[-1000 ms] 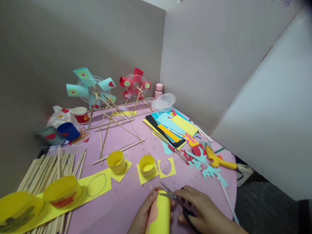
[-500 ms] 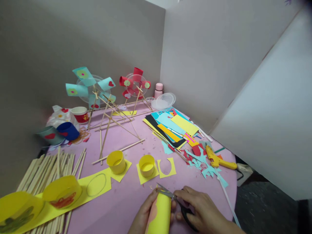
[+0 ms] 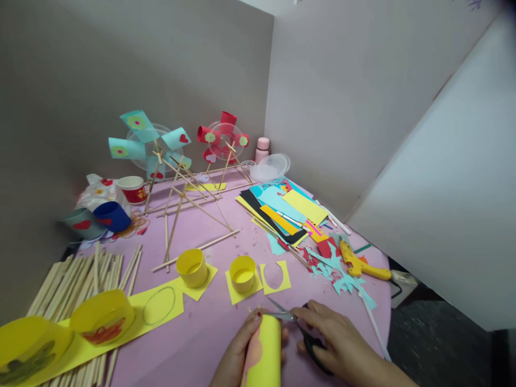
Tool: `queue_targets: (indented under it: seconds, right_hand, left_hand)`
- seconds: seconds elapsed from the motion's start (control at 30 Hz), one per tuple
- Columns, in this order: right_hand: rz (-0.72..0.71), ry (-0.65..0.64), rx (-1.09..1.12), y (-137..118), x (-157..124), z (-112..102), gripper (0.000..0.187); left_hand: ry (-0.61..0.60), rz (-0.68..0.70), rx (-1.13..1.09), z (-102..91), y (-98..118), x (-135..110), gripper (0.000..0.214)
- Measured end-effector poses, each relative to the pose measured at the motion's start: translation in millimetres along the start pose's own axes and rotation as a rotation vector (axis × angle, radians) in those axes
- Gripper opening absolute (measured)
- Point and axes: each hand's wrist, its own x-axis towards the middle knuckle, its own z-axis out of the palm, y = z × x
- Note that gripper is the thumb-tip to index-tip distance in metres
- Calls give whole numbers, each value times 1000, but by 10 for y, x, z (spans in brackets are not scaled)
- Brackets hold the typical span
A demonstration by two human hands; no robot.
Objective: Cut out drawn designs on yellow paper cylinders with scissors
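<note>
Backdrop: Smooth grey partitions (image 3: 342,80) meet in a corner behind a lilac worktop (image 3: 209,338).
Left hand (image 3: 237,352): Curled part-way around a smooth yellow paper roll (image 3: 270,352), thumb at its upper edge.
Right hand (image 3: 334,336): Fingers bent around the black handles of metal scissors (image 3: 287,316).
Scissors and roll: The blades stand parted at the roll's top rim, at the worktop's near edge; a wavy pink patch colours the roll's left side.
Yellow paper: Just beyond, two round cups (image 3: 191,269) sit on flat squares, near a cutout frame (image 3: 286,275).
Right side: Jagged turquoise scraps (image 3: 344,282) lie around a yellow plastic glue gun (image 3: 358,263), near layered coloured sheets (image 3: 304,207).
Left side: Slim, pale wooden sticks (image 3: 66,285) lie bunched.
Far side: Stick frames hold turquoise (image 3: 139,126) and red (image 3: 228,124) paper wheels with clear plastic discs.
</note>
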Motion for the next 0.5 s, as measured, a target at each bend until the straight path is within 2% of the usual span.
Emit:
queue_targets:
  seconds: [0.1,0.3,0.43,0.5]
  right_hand:
    - [-5,-28,-34,-19,-24,-33,49]
    - [-23,-42,-87,-54,-25,-37,51]
    - [-22,-48,-102,-54,-16,-35,48]
    - [-22,-44,-111,-47,-18,-35,48]
  left_hand:
    - [-44,38,18,-32,-10,9,15]
    - [-253,115,122,-134,14,82,8]
    - [-372,112,131,-140,16,60,5]
    - [-393,119,122,-126,13,32,5]
